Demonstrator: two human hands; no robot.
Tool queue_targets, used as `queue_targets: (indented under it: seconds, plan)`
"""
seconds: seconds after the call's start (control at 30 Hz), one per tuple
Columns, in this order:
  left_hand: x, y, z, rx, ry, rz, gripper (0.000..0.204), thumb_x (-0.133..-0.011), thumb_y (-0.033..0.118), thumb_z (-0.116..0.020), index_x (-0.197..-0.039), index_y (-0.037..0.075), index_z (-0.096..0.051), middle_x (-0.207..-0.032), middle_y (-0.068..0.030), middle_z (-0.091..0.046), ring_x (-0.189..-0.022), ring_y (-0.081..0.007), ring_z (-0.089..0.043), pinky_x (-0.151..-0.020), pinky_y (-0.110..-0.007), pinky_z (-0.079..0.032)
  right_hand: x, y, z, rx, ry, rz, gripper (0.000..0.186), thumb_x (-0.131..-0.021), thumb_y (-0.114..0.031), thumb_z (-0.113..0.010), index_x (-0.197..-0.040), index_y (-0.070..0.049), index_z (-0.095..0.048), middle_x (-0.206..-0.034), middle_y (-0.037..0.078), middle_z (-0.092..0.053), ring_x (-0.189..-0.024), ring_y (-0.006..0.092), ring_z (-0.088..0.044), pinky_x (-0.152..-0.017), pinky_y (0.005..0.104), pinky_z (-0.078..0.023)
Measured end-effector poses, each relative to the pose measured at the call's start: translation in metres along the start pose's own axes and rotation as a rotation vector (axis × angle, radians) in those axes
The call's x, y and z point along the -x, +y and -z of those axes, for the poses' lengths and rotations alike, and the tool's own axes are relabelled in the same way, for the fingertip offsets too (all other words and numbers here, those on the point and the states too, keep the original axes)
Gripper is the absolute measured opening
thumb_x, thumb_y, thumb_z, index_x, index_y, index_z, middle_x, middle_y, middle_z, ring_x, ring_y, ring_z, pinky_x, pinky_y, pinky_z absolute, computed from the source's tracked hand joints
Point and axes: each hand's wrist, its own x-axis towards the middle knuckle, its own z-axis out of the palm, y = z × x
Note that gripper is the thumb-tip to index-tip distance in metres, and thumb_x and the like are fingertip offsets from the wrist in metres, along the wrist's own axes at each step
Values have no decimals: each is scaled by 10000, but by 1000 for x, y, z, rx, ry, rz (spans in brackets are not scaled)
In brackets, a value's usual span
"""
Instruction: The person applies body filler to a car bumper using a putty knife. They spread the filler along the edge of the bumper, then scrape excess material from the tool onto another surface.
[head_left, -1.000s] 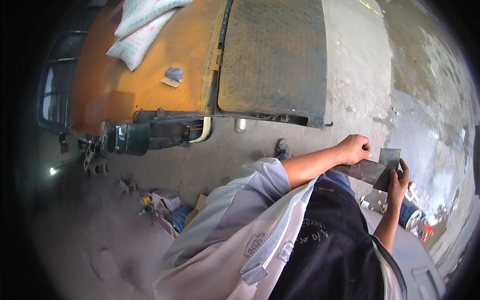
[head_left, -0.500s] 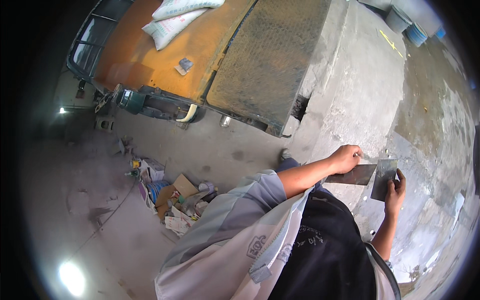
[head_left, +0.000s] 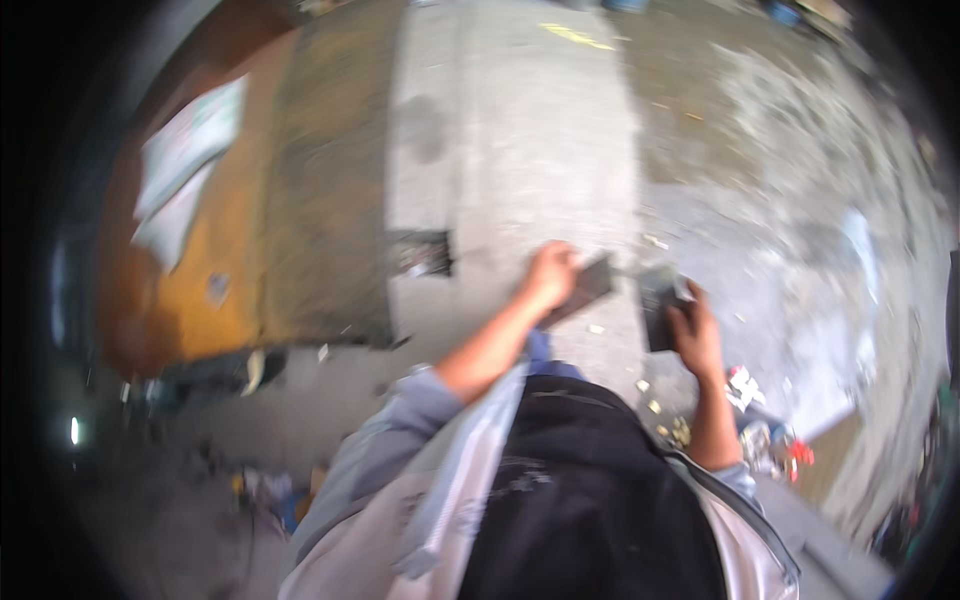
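My left hand (head_left: pixel 552 275) is closed on the edge of a thin, dark brown rectangular sheet (head_left: pixel 583 290), which slants up to the right. Across a narrow gap, my right hand (head_left: pixel 700 335) grips a dark grey rectangular sheet (head_left: pixel 657 312) held nearly upright, thumb over its face. The two sheets do not touch. Both are held in front of my body above the concrete floor. Motion blur hides their material and the finer placing of my fingers.
An orange surface (head_left: pixel 215 310) at left bears white printed sacks (head_left: pixel 190 150). Beside it lies a dark, worn panel (head_left: pixel 325 190). A floor opening (head_left: pixel 422 253) holds debris. Litter with a red piece (head_left: pixel 800 452) lies at lower right, and more rubbish (head_left: pixel 270 490) at lower left.
My view has swung right, so the orange surface and sacks sit farther left and litter shows at right. The sheets, overlapping or nearly touching before, are now apart. Both stay in my hands.
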Motion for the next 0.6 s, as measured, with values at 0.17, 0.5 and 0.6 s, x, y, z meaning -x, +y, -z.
queue_targets:
  seconds: [0.17,0.5,0.6]
  plan:
    - [-61,36,-13,278,-195,324,450,-970,416,-581,-872,-16,-660,-750,-69,-610,-699,-128,-541,-652,-317,-457,-21,10,22,-281,82,-9,517,-915,-50,-559,-1410,-60,-411,-900,87,-622,-858,164,-578,-794,310,-465]
    - [-111,129,-75,999,-786,291,350,-945,38,-554,-1282,82,-469,-1141,-109,-630,-1022,-220,-645,-903,-392,-543,-49,4,65,-803,57,-107,635,-892,-290,-707,-1399,-38,-420,-853,45,-660,-781,100,-588,-717,274,-474]
    - [-115,154,-101,1061,-874,268,375,-935,13,-553,-1282,98,-439,-1158,-114,-621,-1060,-224,-631,-926,-385,-533,-64,11,75,-972,-33,-61,617,-889,-271,-726,-1369,-27,-426,-807,-12,-626,-704,42,-542,-642,217,-421]
